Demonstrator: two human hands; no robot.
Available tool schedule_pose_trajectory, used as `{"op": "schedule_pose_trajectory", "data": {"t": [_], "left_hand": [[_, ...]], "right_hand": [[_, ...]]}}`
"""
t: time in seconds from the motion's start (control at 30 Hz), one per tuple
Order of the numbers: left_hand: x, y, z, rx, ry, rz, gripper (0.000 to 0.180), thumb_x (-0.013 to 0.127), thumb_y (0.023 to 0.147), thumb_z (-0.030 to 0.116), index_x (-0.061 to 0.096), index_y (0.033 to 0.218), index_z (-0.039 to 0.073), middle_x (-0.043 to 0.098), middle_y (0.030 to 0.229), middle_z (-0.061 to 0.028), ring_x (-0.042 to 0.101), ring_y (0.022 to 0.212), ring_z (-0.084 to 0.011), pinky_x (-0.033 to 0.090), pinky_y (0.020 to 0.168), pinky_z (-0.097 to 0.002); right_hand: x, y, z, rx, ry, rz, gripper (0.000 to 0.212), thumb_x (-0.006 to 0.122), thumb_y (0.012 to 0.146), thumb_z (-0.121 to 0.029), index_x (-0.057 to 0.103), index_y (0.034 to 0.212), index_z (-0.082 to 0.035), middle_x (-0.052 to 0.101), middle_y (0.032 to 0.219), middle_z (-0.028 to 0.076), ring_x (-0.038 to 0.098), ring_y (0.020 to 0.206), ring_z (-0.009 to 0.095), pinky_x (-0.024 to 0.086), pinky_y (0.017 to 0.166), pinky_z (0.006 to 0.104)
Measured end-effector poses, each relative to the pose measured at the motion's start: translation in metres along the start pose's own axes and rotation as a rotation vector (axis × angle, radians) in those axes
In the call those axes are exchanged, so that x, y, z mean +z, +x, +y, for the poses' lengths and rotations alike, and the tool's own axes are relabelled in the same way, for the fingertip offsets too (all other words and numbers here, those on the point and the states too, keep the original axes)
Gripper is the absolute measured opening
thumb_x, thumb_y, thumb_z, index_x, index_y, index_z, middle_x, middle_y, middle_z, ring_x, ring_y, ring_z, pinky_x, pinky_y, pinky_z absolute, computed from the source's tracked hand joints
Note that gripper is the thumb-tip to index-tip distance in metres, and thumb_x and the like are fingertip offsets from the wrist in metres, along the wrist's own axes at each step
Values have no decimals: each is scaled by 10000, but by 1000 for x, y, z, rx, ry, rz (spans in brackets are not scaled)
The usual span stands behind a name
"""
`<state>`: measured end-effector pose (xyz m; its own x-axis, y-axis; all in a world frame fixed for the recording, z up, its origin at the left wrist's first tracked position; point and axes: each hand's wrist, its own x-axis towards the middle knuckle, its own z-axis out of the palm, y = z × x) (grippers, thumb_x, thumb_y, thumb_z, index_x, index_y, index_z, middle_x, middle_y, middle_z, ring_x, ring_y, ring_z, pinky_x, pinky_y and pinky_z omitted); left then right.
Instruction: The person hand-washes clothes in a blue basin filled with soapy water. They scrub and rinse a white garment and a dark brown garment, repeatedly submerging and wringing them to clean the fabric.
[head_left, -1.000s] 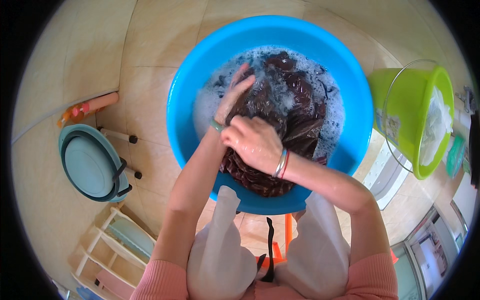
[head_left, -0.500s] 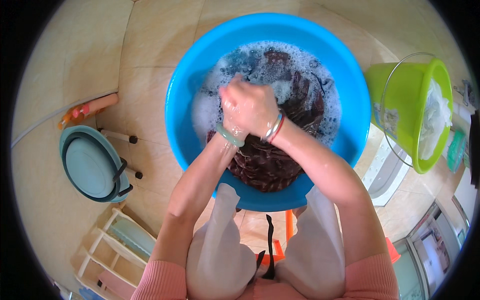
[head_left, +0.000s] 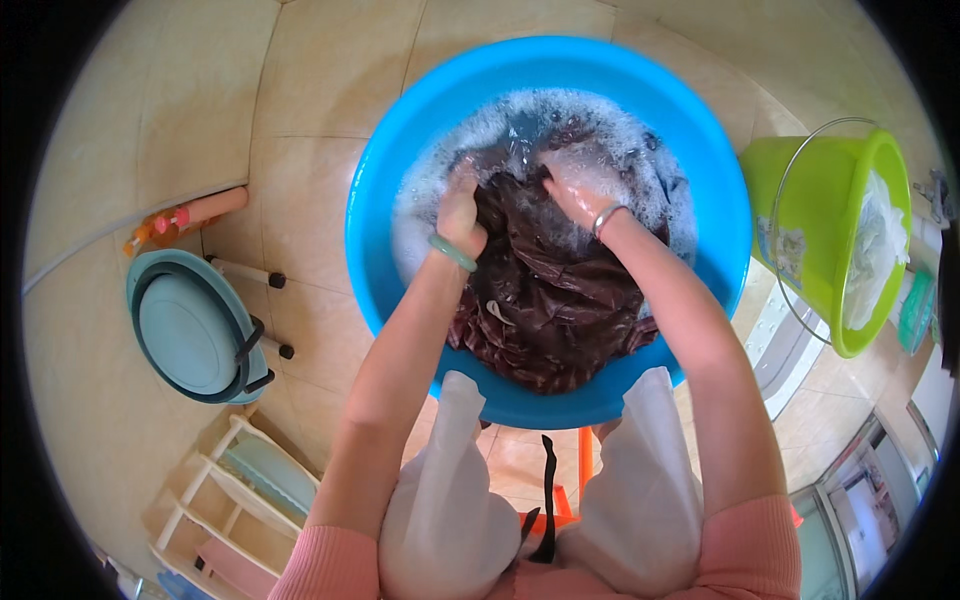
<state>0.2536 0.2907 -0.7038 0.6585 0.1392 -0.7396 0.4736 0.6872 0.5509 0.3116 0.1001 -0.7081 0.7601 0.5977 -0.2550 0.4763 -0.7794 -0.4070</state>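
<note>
A large blue basin (head_left: 715, 240) holds sudsy water and a wet, dark maroon garment (head_left: 560, 270). My left hand (head_left: 460, 208), with a green bangle at the wrist, is closed on the garment at the left side of the basin. My right hand (head_left: 583, 195), wearing a silver bangle, grips the cloth to the right of it, thumb on the fabric. Foam and water cover most of the fingers on both hands. Between them the garment is spread out, its lower folds heaped toward me. A small pale strip (head_left: 498, 312) shows on the cloth.
At the right stands a lime green bucket (head_left: 815, 215) with a wire handle and white material inside. On the left are a folded grey-blue basin (head_left: 185, 325), orange-topped bottles (head_left: 165, 222) and a cream rack (head_left: 225, 480). White coverings (head_left: 440, 510) lie over my knees.
My hands were clasped together above the suds; they are now apart and lowered into the water on the garment. The cloth between them is more spread out.
</note>
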Motion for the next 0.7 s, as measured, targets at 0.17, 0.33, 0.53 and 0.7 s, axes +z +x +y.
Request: {"op": "schedule_pose_trajectory", "data": {"t": [0.17, 0.33, 0.53, 0.7], "left_hand": [[9, -5, 3, -94, 32, -47, 566, 606, 947, 352, 423, 1408, 79, 493, 1377, -91, 476, 1245, -220, 387, 1043, -397], [36, -39, 25, -69, 20, -263, 570, 621, 928, 151, 380, 1443, 102, 532, 1306, -114, 550, 1165, -206, 471, 962, -380], [-5, 3, -9, -204, -367, -822, 587, 470, 946, 576, 627, 1111, 35, 660, 959, -43, 598, 845, -135, 516, 753, -275], [53, -73, -3, 409, -5, -178, 449, 479, 980, 443, 607, 1107, 31, 657, 973, -58, 622, 882, -158, 506, 787, -285]], "right_hand": [[-15, -1, -54, 122, 330, 238, 158, 550, 872, -96, 610, 1015, -124, 615, 1002, 127, 661, 789, 338, 533, 673, 461], [-47, -59, -136, -423, 319, 177, 44, 628, 802, -136, 592, 826, -146, 510, 818, 51, 572, 769, 222, 450, 708, 349], [-71, -39, -167, -474, 466, 477, 189, 717, 784, -221, 568, 730, -119, 490, 722, 35, 590, 680, 183, 484, 572, 312], [-70, -20, -144, -381, 372, 662, 250, 668, 830, -254, 559, 649, -120, 561, 645, 45, 620, 565, 207, 492, 471, 341]]}}
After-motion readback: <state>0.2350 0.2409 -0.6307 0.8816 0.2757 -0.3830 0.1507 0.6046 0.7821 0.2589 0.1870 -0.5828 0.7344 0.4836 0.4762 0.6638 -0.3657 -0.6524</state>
